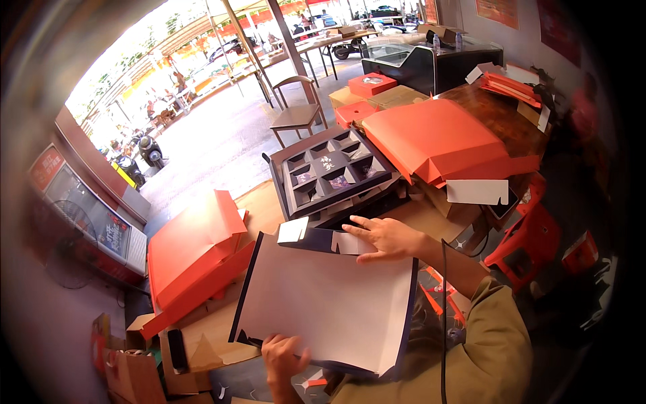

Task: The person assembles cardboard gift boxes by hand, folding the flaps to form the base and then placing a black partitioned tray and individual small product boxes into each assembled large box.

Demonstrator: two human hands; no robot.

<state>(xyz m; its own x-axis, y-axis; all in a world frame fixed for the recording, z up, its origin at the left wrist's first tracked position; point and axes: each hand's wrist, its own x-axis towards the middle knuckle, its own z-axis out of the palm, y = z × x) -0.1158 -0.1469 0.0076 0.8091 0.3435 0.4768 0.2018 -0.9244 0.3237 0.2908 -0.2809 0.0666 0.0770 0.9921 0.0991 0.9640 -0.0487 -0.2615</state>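
Observation:
A partly folded cardboard box (323,296), white inside and dark blue outside, lies tilted in front of me. My left hand (282,360) is closed around its near left edge, fingers curled over the rim. On the far side, my right hand (385,238) rests with spread fingers against a folded-up side wall (323,240). A white end flap (293,229) sticks up at the far left corner of that wall. Just beyond stands a stack of dark trays (330,165) divided into square compartments, some with small purple pieces in them.
Red cardboard covers lie in a left pile (195,246) and a right pile (434,135). A dark phone-like slab (177,350) rests on brown cardboard at lower left. A red plastic stool (525,246) stands at right; a chair (296,111) is farther off. A dark cable hangs by my right forearm.

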